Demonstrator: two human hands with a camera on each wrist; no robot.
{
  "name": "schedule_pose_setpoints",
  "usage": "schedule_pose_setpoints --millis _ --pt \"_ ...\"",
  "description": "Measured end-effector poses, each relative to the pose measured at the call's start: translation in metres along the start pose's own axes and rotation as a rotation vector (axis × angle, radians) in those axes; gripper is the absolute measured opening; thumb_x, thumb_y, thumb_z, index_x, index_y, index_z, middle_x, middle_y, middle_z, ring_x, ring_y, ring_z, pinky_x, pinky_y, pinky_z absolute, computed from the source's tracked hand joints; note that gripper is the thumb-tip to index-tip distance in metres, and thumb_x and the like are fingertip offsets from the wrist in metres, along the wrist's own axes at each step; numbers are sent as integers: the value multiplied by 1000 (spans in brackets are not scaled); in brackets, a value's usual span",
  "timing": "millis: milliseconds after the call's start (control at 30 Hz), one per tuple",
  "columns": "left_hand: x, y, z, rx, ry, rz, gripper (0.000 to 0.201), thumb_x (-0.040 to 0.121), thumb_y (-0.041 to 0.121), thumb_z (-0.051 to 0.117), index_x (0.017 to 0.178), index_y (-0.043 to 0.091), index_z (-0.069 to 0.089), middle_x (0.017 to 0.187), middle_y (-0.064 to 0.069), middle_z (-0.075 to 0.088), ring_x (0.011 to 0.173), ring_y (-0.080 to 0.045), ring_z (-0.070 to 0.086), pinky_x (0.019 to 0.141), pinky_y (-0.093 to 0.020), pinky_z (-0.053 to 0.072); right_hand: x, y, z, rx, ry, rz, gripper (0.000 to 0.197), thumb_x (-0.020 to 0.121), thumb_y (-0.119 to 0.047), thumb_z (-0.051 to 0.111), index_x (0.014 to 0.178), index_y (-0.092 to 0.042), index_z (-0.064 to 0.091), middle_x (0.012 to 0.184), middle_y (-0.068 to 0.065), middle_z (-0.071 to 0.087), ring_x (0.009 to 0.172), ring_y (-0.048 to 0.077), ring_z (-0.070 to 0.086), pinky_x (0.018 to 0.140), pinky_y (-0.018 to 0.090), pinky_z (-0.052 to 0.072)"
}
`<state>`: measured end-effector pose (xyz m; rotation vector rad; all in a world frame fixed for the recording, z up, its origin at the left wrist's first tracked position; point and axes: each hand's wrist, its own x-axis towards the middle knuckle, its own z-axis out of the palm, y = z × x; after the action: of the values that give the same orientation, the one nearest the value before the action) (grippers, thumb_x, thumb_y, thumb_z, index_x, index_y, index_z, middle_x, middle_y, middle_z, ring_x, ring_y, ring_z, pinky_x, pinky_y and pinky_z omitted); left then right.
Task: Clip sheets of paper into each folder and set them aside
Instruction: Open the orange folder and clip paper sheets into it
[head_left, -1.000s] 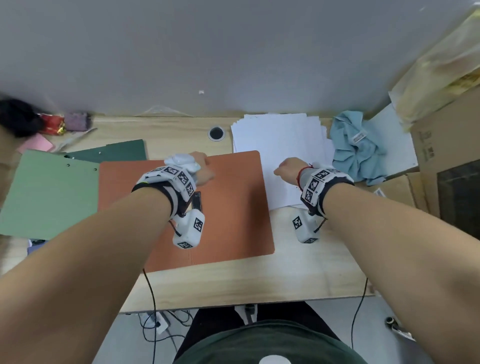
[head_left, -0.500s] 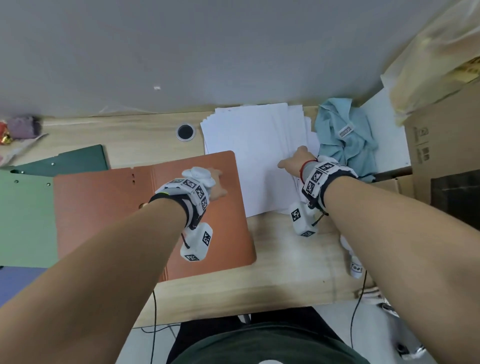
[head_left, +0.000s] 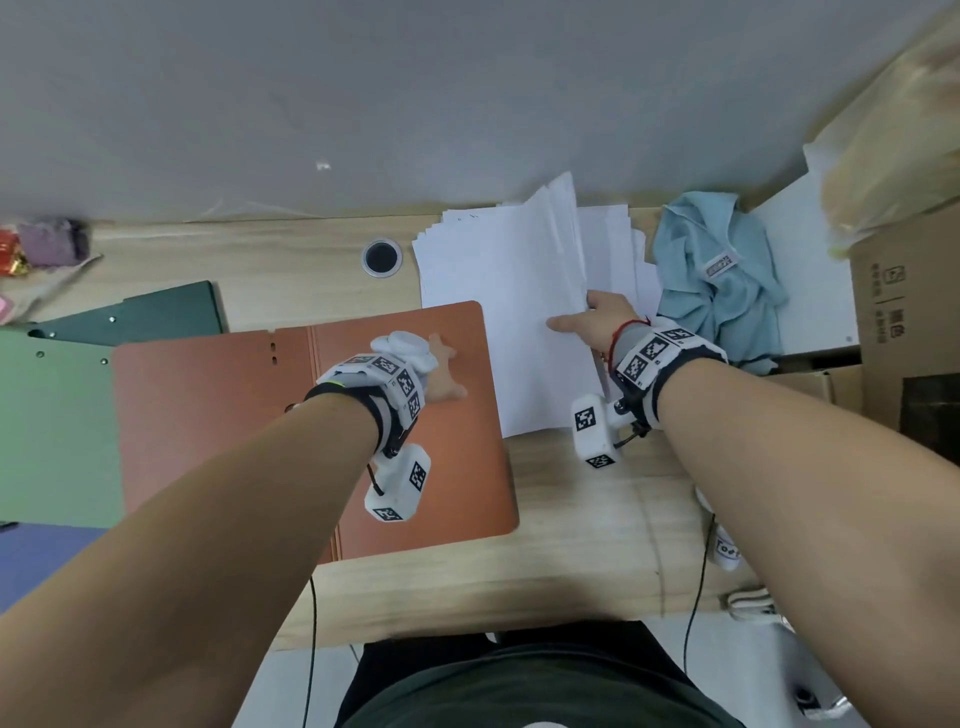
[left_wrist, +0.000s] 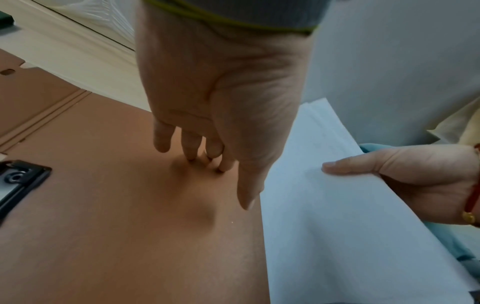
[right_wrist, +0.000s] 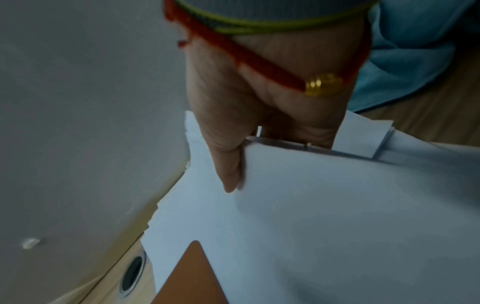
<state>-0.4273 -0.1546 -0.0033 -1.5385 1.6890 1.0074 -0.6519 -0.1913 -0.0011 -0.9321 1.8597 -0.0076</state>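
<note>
An orange folder (head_left: 218, 415) lies open on the wooden desk, its black clip (left_wrist: 18, 181) on the inner face at the left. My left hand (head_left: 441, 374) rests on the folder's right half (left_wrist: 130, 226), straight fingertips (left_wrist: 221, 164) pressing the board. To the right lies a stack of white paper sheets (head_left: 498, 291). My right hand (head_left: 592, 317) pinches the right edge of several top sheets (right_wrist: 337, 205), thumb (left_wrist: 345, 166) on top, fingers hidden beneath, and that edge stands lifted off the stack.
A light green folder (head_left: 47, 415) and a dark green folder (head_left: 156, 312) lie left of the orange one. A blue cloth (head_left: 722, 280) sits right of the paper, cardboard boxes (head_left: 904, 322) beyond it. A cable hole (head_left: 382, 257) is near the wall.
My right hand moved from the paper's left part to its right edge and raised several sheets. The left hand slid rightward across the orange folder. The camera view shifted right.
</note>
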Motion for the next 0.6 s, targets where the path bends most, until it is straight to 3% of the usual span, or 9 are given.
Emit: schedule_pose_setpoints --millis 100,200,267,467,600 --pt "-1 -2 -2 -36 28 3 73 94 46 57 154 17 27 161 -6 23 142 -28 34 114 -41 32 -9 -4 1 18 40 -60 51 82 -27 78 126 -9 59 126 8 64 115 29 60 101 39 48" --pt "-6 -5 -8 -99 68 8 71 92 43 61 152 16 32 155 -6 36 138 -28 41 112 -41 36 -21 -10 0 -13 88 -101 32 86 -18 72 115 -7 61 109 10 65 99 28 61 79 31 49" --pt "-11 -9 -12 -125 94 21 72 92 43 62 151 15 33 154 -7 39 138 -28 42 113 -42 35 -32 -18 -4 -54 141 -160 25 87 -15 67 111 -9 65 104 10 66 92 28 62 71 29 46" --pt "-32 -32 -24 -298 201 10 91 79 59 69 151 17 30 151 -7 43 134 -28 46 110 -43 38 -78 -50 -30 -209 306 -372 18 83 -16 60 98 -23 68 92 10 69 86 33 65 74 34 54" --pt "-48 -45 -35 -686 330 27 107 71 51 81 153 13 23 151 -4 42 134 -26 46 111 -44 38 -114 -76 -42 -236 398 -519 9 84 -21 60 85 -29 57 82 7 65 79 30 60 69 30 47"
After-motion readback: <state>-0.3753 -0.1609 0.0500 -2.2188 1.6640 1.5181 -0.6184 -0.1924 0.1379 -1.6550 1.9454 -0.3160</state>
